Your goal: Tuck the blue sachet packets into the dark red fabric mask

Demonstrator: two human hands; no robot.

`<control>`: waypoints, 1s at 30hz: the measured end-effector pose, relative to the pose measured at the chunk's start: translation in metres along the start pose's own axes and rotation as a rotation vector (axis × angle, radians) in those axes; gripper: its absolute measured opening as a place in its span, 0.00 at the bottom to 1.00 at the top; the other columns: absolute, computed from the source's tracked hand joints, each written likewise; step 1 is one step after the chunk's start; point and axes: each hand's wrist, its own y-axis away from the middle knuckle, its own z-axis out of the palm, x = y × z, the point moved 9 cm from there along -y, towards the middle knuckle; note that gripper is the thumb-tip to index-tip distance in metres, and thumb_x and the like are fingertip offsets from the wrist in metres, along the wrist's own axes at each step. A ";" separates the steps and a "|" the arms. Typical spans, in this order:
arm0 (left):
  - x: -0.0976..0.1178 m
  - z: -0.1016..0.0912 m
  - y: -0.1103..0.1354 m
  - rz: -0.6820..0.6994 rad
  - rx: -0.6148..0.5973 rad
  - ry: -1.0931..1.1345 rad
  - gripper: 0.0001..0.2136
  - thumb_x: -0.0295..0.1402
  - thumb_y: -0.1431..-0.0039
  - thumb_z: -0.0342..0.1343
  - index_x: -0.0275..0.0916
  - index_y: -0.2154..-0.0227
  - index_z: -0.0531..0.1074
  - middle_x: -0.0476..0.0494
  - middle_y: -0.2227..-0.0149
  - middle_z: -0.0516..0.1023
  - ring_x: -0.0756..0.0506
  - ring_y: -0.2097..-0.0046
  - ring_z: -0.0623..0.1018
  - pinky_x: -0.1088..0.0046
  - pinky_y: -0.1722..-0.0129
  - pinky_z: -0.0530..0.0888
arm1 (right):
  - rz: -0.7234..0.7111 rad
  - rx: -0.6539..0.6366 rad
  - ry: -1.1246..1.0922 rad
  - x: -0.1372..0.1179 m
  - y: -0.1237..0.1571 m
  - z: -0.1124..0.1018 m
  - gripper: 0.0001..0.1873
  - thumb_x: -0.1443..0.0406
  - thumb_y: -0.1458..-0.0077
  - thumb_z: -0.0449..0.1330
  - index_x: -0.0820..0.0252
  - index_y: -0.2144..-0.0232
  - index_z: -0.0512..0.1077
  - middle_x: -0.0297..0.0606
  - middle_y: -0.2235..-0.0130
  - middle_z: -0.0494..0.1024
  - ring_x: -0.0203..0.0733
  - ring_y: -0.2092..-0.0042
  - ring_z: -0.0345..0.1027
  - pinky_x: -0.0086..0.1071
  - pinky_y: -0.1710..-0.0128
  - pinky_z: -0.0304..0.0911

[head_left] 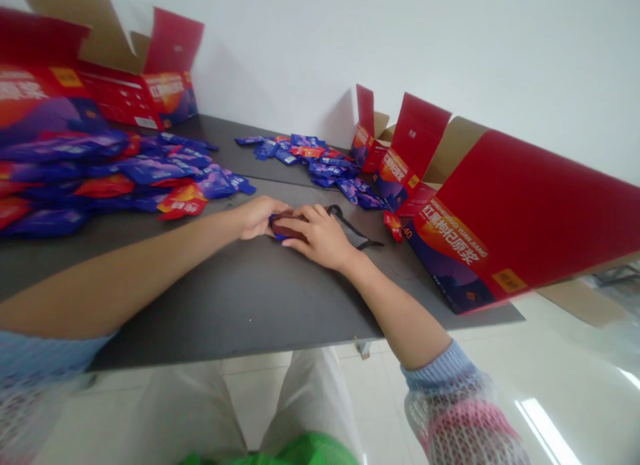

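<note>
In the middle of the table, both hands meet at a small bundle of sachets (pixel 290 227), dark reddish-brown on top with blue edges. My left hand (pixel 256 217) grips its left end, fingers closed and partly hidden. Over the top and right side lies my right hand (pixel 320 234), its fingers curled round it. How many sachets are in the bundle I cannot tell. A black strap-like loop (pixel 356 233) lies on the table just right of my right hand. Close by on the left is a loose red sachet (pixel 183 199) at the edge of a heap.
A large heap of blue and red sachets (pixel 150 163) covers the left, with open red cartons (pixel 167 95) behind. A smaller sachet pile (pixel 320 159) lies at the back. Open printed cartons (pixel 453 248) line the right side of the grey table (pixel 240 305).
</note>
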 end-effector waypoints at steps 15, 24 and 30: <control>-0.008 -0.007 -0.007 -0.009 -0.217 0.107 0.25 0.16 0.49 0.62 0.28 0.46 0.69 0.27 0.51 0.78 0.39 0.55 0.82 0.62 0.54 0.79 | 0.364 -0.099 0.230 0.076 0.006 0.006 0.19 0.54 0.33 0.50 0.40 0.42 0.68 0.41 0.44 0.72 0.55 0.43 0.60 0.58 0.47 0.60; -0.009 -0.008 -0.004 -0.013 0.018 0.052 0.25 0.12 0.48 0.56 0.27 0.46 0.71 0.33 0.61 0.81 0.44 0.63 0.82 0.69 0.60 0.79 | 0.487 0.210 0.108 0.082 0.014 -0.010 0.17 0.57 0.33 0.51 0.43 0.45 0.71 0.38 0.47 0.76 0.49 0.45 0.63 0.45 0.48 0.60; 0.000 -0.002 -0.001 0.068 0.020 0.028 0.14 0.13 0.49 0.56 0.30 0.62 0.79 0.39 0.67 0.82 0.47 0.66 0.81 0.75 0.63 0.77 | 0.249 0.343 -0.039 0.036 0.012 -0.019 0.21 0.55 0.30 0.45 0.50 0.41 0.68 0.39 0.44 0.74 0.44 0.46 0.63 0.38 0.47 0.58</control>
